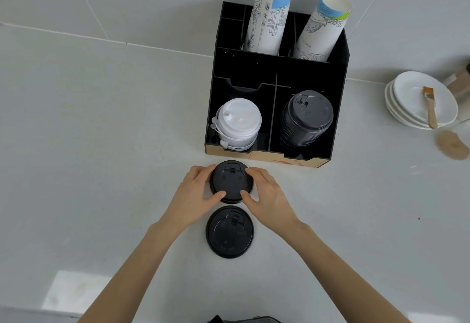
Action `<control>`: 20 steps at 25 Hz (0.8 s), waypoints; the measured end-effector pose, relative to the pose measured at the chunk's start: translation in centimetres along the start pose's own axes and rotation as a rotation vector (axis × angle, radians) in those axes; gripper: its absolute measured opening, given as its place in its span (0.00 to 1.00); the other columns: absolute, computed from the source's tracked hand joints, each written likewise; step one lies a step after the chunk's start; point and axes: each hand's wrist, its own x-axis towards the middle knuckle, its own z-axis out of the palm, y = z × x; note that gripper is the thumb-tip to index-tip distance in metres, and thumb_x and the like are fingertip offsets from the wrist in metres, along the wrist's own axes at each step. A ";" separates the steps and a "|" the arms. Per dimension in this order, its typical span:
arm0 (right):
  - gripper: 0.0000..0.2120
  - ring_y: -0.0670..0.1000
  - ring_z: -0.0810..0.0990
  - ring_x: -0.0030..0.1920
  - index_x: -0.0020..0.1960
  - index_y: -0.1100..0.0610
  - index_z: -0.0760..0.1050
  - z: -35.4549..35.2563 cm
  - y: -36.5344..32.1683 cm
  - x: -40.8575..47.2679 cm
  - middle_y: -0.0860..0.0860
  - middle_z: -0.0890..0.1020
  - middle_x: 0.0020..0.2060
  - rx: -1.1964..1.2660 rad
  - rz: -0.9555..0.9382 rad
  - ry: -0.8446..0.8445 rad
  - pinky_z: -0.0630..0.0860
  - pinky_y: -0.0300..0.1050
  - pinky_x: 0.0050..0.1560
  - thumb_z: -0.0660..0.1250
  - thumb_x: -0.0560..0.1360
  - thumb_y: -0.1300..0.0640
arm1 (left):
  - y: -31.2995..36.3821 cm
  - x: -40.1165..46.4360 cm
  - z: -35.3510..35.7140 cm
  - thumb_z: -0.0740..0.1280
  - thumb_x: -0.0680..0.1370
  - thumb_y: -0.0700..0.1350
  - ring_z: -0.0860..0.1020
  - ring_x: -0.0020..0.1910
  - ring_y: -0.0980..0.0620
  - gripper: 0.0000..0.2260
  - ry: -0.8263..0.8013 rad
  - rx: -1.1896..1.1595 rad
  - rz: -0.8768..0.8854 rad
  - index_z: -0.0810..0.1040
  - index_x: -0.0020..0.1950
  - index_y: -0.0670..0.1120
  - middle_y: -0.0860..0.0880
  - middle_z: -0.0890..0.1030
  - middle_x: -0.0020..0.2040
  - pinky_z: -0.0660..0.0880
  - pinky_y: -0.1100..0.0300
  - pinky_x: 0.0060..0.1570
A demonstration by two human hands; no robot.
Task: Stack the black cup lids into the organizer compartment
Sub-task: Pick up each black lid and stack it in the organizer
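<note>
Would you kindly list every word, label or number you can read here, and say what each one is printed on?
No text here can be read with confidence.
Left paper cup stack: small print near the rim and in the drawing, too small to read.
Right paper cup stack: faint lettering low down, blurred.
Organizer front edge: red printing, partly cut off, unreadable.
Black lids: embossed marks, illegible.

Single head-worn wide-angle view, looking steeply down, close over the counter (101,144), organizer (338,68) ahead
</note>
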 end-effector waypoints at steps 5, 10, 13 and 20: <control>0.28 0.53 0.66 0.67 0.68 0.59 0.60 -0.1 0.3 0.0 0.55 0.67 0.67 0.007 -0.020 -0.020 0.63 0.43 0.67 0.66 0.71 0.58 | -0.4 -0.1 0.2 0.68 0.72 0.47 0.69 0.61 0.46 0.30 -0.046 0.048 0.017 0.58 0.70 0.46 0.41 0.68 0.62 0.66 0.55 0.63; 0.31 0.52 0.65 0.67 0.68 0.59 0.59 0.1 0.5 0.0 0.54 0.65 0.67 0.006 -0.046 -0.054 0.62 0.39 0.66 0.68 0.69 0.59 | -0.5 0.1 0.2 0.70 0.70 0.47 0.70 0.61 0.45 0.28 -0.020 0.032 0.042 0.63 0.67 0.45 0.42 0.67 0.63 0.67 0.53 0.63; 0.29 0.52 0.67 0.65 0.68 0.58 0.60 0.1 0.5 0.0 0.54 0.65 0.66 0.013 -0.049 -0.036 0.61 0.34 0.63 0.67 0.70 0.61 | -0.2 -0.2 0.3 0.72 0.69 0.46 0.70 0.60 0.45 0.27 0.023 0.004 0.073 0.65 0.64 0.44 0.42 0.68 0.63 0.67 0.53 0.62; 0.29 0.51 0.66 0.65 0.67 0.55 0.62 -1.9 1.4 -1.0 0.51 0.68 0.66 0.090 -0.078 0.005 0.67 0.47 0.67 0.68 0.69 0.59 | 1.4 -0.4 0.4 0.71 0.70 0.46 0.69 0.58 0.54 0.26 0.039 -0.068 0.161 0.64 0.63 0.44 0.46 0.69 0.64 0.62 0.67 0.56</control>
